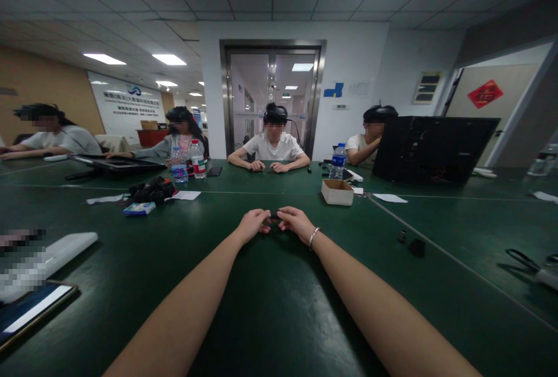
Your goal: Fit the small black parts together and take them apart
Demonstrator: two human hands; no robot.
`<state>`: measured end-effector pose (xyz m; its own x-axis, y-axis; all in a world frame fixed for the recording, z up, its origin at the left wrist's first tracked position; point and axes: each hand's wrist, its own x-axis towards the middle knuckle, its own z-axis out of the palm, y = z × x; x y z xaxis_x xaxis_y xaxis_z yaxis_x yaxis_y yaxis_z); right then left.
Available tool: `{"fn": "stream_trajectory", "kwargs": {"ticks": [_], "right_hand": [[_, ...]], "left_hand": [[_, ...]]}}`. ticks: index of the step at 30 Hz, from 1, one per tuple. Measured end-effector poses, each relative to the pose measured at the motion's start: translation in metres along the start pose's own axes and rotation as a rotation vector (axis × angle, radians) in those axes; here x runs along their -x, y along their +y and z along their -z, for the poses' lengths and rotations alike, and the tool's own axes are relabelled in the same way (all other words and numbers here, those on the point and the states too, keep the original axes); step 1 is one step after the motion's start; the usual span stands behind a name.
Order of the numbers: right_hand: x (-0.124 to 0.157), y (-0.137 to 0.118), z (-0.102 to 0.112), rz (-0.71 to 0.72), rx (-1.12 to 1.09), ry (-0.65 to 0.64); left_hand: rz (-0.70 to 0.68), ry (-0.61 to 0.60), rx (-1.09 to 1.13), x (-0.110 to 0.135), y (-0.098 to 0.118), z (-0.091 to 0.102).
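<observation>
Just above the green table (270, 295), my left hand (254, 225) and my right hand (296, 223) meet in front of me. Between their fingertips is a small black object (274, 214), pinched from both sides; its kind is too small to make out. The fingers of both hands are closed on it, and they cover most of it. A silvery bracelet (314, 238) circles my right wrist. To the right lie a small dark cylindrical piece (401, 236) and a flat black piece (417, 247), apart from my hands.
An open cardboard box (337, 193) stands ahead right, near a water bottle (338, 162). Black parts (151, 190) are heaped ahead left beside a blue-and-white packet (139, 208). A phone (32, 310) lies near left. A large black monitor (436, 147) stands right. Several people sit opposite.
</observation>
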<state>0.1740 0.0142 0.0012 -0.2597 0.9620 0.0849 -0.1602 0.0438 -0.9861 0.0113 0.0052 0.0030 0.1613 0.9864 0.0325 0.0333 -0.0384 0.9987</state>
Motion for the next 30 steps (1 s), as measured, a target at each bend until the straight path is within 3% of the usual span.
{"fn": "stream_trajectory", "kwargs": {"ticks": [6, 10, 13, 15, 17, 20, 23, 26, 28, 30], "right_hand": [[0.003, -0.009, -0.003, -0.044, -0.039, 0.018], [0.01, -0.022, -0.022, -0.132, -0.239, 0.026], [0.017, -0.024, -0.044, -0.16, -0.329, -0.044], [0.019, -0.022, -0.055, -0.141, -0.272, -0.102], [0.018, -0.021, -0.056, -0.124, -0.073, -0.132], [0.014, -0.03, -0.034, -0.026, 0.469, -0.083], [0.017, -0.055, 0.013, 0.143, 1.032, 0.013], [0.038, -0.086, 0.074, 0.036, 1.451, 0.122], [0.061, -0.1, 0.115, -0.078, 1.641, 0.257], [0.088, -0.104, 0.151, -0.238, 1.726, 0.429]], "left_hand": [[0.01, 0.052, 0.11, 0.004, 0.009, -0.001], [-0.148, 0.081, 0.267, 0.007, 0.028, -0.012], [-0.242, 0.15, 0.318, 0.006, 0.037, -0.02], [-0.246, 0.228, 0.31, 0.005, 0.04, -0.018], [-0.219, 0.281, 0.242, 0.003, 0.041, -0.005], [-0.107, 0.333, -0.039, 0.006, 0.044, 0.041], [0.006, 0.379, -0.63, 0.02, 0.047, 0.109], [0.065, 0.4, -1.229, 0.046, 0.047, 0.181], [0.192, 0.312, -1.422, 0.068, 0.044, 0.223], [0.277, 0.252, -1.476, 0.091, 0.037, 0.257]]}}
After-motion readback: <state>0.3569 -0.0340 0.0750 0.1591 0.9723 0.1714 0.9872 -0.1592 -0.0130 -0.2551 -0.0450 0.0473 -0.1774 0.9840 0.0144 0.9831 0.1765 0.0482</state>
